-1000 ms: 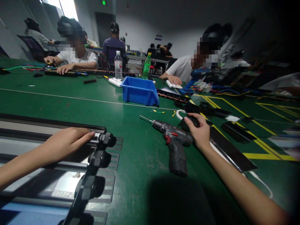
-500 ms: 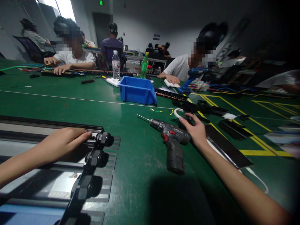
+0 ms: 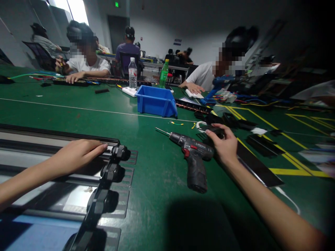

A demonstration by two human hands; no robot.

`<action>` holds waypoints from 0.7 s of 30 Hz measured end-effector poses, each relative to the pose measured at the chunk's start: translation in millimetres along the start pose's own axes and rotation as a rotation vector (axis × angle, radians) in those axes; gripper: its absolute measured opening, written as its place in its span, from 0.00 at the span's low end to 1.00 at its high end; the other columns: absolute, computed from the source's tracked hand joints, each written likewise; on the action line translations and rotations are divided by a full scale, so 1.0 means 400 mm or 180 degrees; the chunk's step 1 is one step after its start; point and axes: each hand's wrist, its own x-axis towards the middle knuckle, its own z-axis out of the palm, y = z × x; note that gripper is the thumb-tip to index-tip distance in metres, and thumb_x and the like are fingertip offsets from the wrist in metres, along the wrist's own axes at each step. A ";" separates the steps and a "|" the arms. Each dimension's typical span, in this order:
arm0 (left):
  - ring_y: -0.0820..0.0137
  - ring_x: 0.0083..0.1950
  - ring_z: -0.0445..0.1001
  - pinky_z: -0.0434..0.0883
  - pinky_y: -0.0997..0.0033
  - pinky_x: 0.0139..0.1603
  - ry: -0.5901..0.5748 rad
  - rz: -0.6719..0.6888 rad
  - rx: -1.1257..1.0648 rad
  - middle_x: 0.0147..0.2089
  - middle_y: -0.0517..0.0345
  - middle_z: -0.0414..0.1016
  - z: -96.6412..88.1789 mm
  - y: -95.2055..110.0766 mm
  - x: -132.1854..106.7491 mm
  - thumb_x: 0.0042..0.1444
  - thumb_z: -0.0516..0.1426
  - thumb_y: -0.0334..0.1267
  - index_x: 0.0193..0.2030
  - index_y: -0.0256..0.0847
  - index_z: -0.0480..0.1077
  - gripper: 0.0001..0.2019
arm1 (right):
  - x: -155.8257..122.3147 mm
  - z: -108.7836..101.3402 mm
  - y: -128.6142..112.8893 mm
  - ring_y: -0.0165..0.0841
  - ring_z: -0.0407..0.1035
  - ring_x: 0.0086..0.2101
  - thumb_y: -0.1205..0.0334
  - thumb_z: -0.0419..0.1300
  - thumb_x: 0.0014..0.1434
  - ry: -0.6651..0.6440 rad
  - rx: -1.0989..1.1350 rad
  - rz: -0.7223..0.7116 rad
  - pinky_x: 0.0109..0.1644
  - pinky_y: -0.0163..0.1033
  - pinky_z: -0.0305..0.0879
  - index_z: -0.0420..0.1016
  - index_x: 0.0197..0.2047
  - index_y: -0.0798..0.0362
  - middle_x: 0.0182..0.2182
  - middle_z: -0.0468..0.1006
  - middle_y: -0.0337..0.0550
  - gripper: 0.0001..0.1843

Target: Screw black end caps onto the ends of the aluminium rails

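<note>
My left hand (image 3: pixel 81 151) lies flat, fingers stretched out, on the top rail of a long black-and-silver frame (image 3: pixel 31 134). Along the frame's right end sits a row of black cable glands (image 3: pixel 113 172), with slotted grey tabs (image 3: pixel 125 204) sticking out beyond them. Beside the table's middle, my right hand (image 3: pixel 226 143) curls its thumb and fingers around a small dark thing whose kind I cannot make out. A looped white cable (image 3: pixel 200 124) shows just past those fingertips. Left of that hand lies a black cordless drill (image 3: pixel 196 160) with a red trigger, its long bit pointing left.
A blue bin (image 3: pixel 157 103) stands ahead, with a water bottle (image 3: pixel 132 75) and green bottle (image 3: pixel 163 74) behind it. A dark phone-like slab (image 3: pixel 259 165) lies right of my hand. Black pieces (image 3: pixel 264 144) lie farther right. Co-workers sit across the green table.
My right hand's fingers have closed in around the dark thing. My left hand stays on the frame. The view has shifted slightly; the far-left co-worker's one hand has risen.
</note>
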 end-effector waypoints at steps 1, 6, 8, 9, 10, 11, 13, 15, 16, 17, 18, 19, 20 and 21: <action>0.52 0.44 0.78 0.70 0.59 0.48 -0.0040 -0.0011 0.0022 0.45 0.51 0.83 0.000 0.000 0.000 0.67 0.43 0.63 0.42 0.44 0.79 0.31 | 0.000 -0.005 -0.019 0.47 0.73 0.50 0.48 0.69 0.56 -0.0001 0.0027 -0.0078 0.59 0.54 0.68 0.77 0.52 0.50 0.51 0.79 0.51 0.24; 0.51 0.44 0.78 0.69 0.58 0.46 -0.0132 -0.0007 0.0131 0.43 0.49 0.83 -0.002 0.002 0.000 0.68 0.40 0.64 0.41 0.42 0.78 0.33 | -0.007 -0.033 -0.119 0.50 0.72 0.53 0.46 0.68 0.58 -0.0075 -0.0244 -0.0373 0.60 0.56 0.68 0.71 0.58 0.49 0.55 0.76 0.54 0.29; 0.51 0.45 0.78 0.69 0.59 0.47 -0.0113 -0.0001 0.0077 0.45 0.49 0.83 -0.001 0.001 0.001 0.68 0.41 0.63 0.43 0.41 0.79 0.33 | -0.003 -0.051 -0.150 0.52 0.70 0.56 0.45 0.64 0.61 -0.0191 -0.0715 -0.0559 0.62 0.58 0.66 0.69 0.60 0.47 0.57 0.74 0.54 0.28; 0.51 0.45 0.78 0.69 0.59 0.48 -0.0102 0.0001 0.0043 0.45 0.49 0.83 0.000 0.000 0.000 0.68 0.41 0.63 0.43 0.41 0.79 0.33 | 0.004 -0.064 -0.160 0.53 0.68 0.57 0.45 0.63 0.62 -0.0327 -0.0960 -0.0679 0.63 0.58 0.65 0.68 0.60 0.47 0.57 0.73 0.55 0.27; 0.51 0.45 0.78 0.70 0.59 0.47 -0.0091 -0.0001 0.0016 0.46 0.49 0.83 0.000 0.000 0.000 0.67 0.42 0.63 0.43 0.41 0.79 0.33 | 0.013 -0.079 -0.168 0.53 0.68 0.57 0.45 0.62 0.63 -0.0492 -0.1155 -0.0801 0.64 0.58 0.64 0.68 0.59 0.47 0.57 0.73 0.55 0.25; 0.51 0.45 0.78 0.70 0.60 0.46 -0.0071 -0.0006 0.0002 0.45 0.49 0.83 0.001 0.000 0.000 0.67 0.42 0.64 0.43 0.42 0.79 0.33 | 0.025 -0.097 -0.172 0.53 0.67 0.57 0.46 0.62 0.62 -0.0676 -0.1287 -0.0911 0.64 0.57 0.64 0.69 0.57 0.47 0.55 0.73 0.55 0.24; 0.51 0.45 0.79 0.70 0.61 0.44 -0.0026 -0.0008 0.0007 0.45 0.49 0.83 0.001 0.000 -0.001 0.67 0.43 0.63 0.41 0.42 0.79 0.32 | 0.049 -0.137 -0.171 0.51 0.69 0.56 0.48 0.63 0.61 -0.1215 -0.1482 -0.1108 0.63 0.55 0.65 0.71 0.55 0.46 0.54 0.74 0.54 0.21; 0.51 0.44 0.79 0.69 0.62 0.43 -0.0013 -0.0009 0.0025 0.46 0.50 0.83 0.002 0.001 -0.001 0.67 0.42 0.63 0.41 0.42 0.79 0.32 | 0.064 -0.176 -0.161 0.51 0.70 0.54 0.50 0.62 0.61 -0.1797 -0.1703 -0.1226 0.61 0.55 0.67 0.71 0.55 0.47 0.55 0.72 0.54 0.21; 0.51 0.44 0.78 0.69 0.62 0.43 -0.0028 -0.0010 0.0032 0.46 0.50 0.83 0.002 0.000 -0.001 0.67 0.42 0.64 0.41 0.42 0.79 0.32 | 0.065 -0.192 -0.154 0.52 0.71 0.53 0.51 0.61 0.61 -0.2067 -0.1830 -0.1243 0.60 0.56 0.68 0.72 0.55 0.48 0.56 0.71 0.55 0.21; 0.51 0.45 0.78 0.69 0.61 0.43 -0.0049 -0.0011 0.0036 0.46 0.50 0.83 0.002 0.000 -0.001 0.67 0.42 0.64 0.41 0.42 0.78 0.32 | 0.061 -0.204 -0.147 0.53 0.71 0.52 0.53 0.60 0.61 -0.2324 -0.1966 -0.1239 0.59 0.57 0.70 0.72 0.56 0.49 0.56 0.70 0.57 0.21; 0.51 0.45 0.78 0.69 0.61 0.44 -0.0067 -0.0015 0.0041 0.46 0.50 0.83 0.003 -0.001 0.000 0.67 0.41 0.64 0.42 0.42 0.78 0.33 | 0.053 -0.212 -0.139 0.53 0.72 0.52 0.55 0.58 0.60 -0.2526 -0.2074 -0.1212 0.57 0.59 0.71 0.72 0.56 0.51 0.56 0.69 0.58 0.21; 0.51 0.45 0.78 0.69 0.60 0.45 -0.0084 -0.0026 0.0050 0.46 0.49 0.83 0.003 -0.003 0.001 0.67 0.41 0.65 0.42 0.42 0.78 0.33 | 0.041 -0.215 -0.133 0.54 0.73 0.51 0.57 0.58 0.59 -0.2676 -0.2133 -0.1171 0.57 0.59 0.72 0.72 0.56 0.52 0.56 0.69 0.59 0.21; 0.50 0.45 0.78 0.69 0.59 0.45 -0.0102 -0.0034 0.0059 0.46 0.49 0.83 0.004 -0.004 0.001 0.67 0.41 0.65 0.42 0.43 0.78 0.33 | 0.027 -0.214 -0.128 0.54 0.73 0.50 0.59 0.58 0.58 -0.2796 -0.2159 -0.1132 0.56 0.60 0.73 0.72 0.55 0.53 0.55 0.70 0.59 0.22; 0.50 0.45 0.78 0.69 0.59 0.46 -0.0115 -0.0034 0.0063 0.46 0.49 0.83 0.004 -0.005 0.002 0.67 0.40 0.65 0.42 0.43 0.78 0.33 | 0.012 -0.212 -0.125 0.54 0.74 0.50 0.61 0.58 0.56 -0.2889 -0.2164 -0.1099 0.56 0.60 0.73 0.72 0.55 0.53 0.54 0.71 0.59 0.22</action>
